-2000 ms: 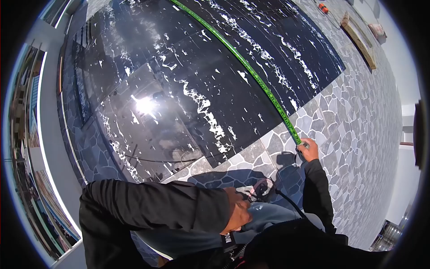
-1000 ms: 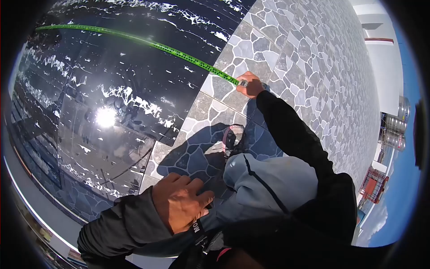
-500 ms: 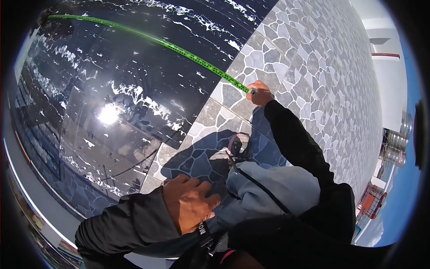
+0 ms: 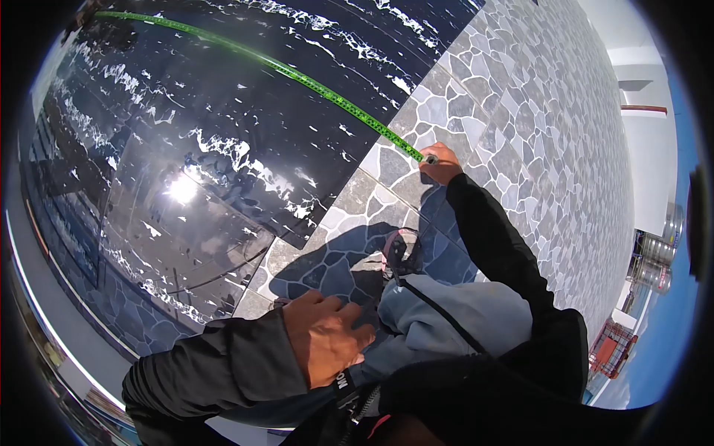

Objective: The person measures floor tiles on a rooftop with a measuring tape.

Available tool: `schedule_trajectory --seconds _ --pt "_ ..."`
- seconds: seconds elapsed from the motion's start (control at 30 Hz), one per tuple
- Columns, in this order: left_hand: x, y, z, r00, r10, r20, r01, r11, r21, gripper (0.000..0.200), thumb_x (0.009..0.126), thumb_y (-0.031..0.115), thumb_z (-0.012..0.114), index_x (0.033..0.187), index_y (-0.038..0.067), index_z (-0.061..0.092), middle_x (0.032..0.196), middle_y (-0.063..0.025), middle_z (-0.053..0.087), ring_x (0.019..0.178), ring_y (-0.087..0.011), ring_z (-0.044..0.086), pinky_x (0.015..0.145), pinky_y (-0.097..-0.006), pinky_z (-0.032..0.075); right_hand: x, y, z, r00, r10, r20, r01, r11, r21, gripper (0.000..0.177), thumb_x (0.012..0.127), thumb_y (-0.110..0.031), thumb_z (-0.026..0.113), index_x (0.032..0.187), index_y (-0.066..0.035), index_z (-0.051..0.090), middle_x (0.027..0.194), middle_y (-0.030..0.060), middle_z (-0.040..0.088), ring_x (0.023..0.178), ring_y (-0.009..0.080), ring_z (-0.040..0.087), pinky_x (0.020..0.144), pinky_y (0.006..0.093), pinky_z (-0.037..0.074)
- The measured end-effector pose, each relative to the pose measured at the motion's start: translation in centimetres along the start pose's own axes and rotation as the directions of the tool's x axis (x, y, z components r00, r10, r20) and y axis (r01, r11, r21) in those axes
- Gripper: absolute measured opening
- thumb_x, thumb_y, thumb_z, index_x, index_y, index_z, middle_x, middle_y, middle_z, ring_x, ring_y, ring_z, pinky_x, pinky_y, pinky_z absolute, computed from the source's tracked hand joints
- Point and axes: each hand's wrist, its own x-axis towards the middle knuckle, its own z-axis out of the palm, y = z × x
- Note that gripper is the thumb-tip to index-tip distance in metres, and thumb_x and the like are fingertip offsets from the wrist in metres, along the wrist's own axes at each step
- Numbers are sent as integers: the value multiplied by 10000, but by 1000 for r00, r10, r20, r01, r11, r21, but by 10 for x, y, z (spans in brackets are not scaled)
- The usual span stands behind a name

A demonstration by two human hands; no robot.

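My right hand [image 4: 441,164] is closed around the near end of a green tape measure [image 4: 325,92], over the stone-patterned tiles. The blade runs up and left across a glossy black slab surface [image 4: 297,141] with white veining. At its far end, by the upper left edge, is a dark brownish shape [image 4: 88,13], too blurred to make out. My left hand [image 4: 327,338] is low in view, beside my leg in pale blue trousers [image 4: 454,308]. Its fingers are loosely bent and a little apart, with the fingertips partly hidden; nothing shows in it.
Grey stone-patterned tiles [image 4: 535,149] stretch away to the right. Metal kegs [image 4: 658,260] and a red crate-like frame [image 4: 613,346] stand at the far right, near a white wall [image 4: 647,163]. Sun glare [image 4: 182,188] shines off the black surface.
The view has shifted slightly. My right hand, still gripping the tape measure, appears a little further right and lower. My left hand sits slightly further right, its pose much the same.
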Motion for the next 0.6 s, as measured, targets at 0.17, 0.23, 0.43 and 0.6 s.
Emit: schedule_trajectory --seconds 0.17,0.23,0.43,0.6 --pt "0 0 1 1000 10 -8 -10 1000 7 312 840 287 574 1082 91 602 863 -85 543 822 -240 578 766 -344 438 3 -5 -6 999 -12 35 14 999 -37 279 636 -260 670 850 -81 681 855 152 586 847 320 572 758 378 463" --pt "-1 0 1 1000 11 -9 -11 1000 14 309 841 289 574 1079 92 599 863 -85 540 821 -242 579 769 -348 438 4 0 -2 1000 -8 7 8 999 -32 275 632 -261 674 840 -81 680 843 156 588 845 318 572 753 380 464" --pt "-2 0 3 1000 17 -26 -17 1000 7 310 848 295 566 1081 93 592 874 -88 539 820 -247 580 774 -364 443 2 2 0 999 -36 -29 36 999 9 267 628 -254 682 822 -72 672 843 153 587 815 326 576 737 379 469" --pt "-2 3 1 1000 8 -7 -8 1000 24 309 851 298 560 1080 93 584 882 -94 541 828 -254 583 772 -372 447 1 4 3 994 -70 -80 70 998 0 245 642 -245 679 796 -56 656 840 161 583 792 333 574 704 386 465"
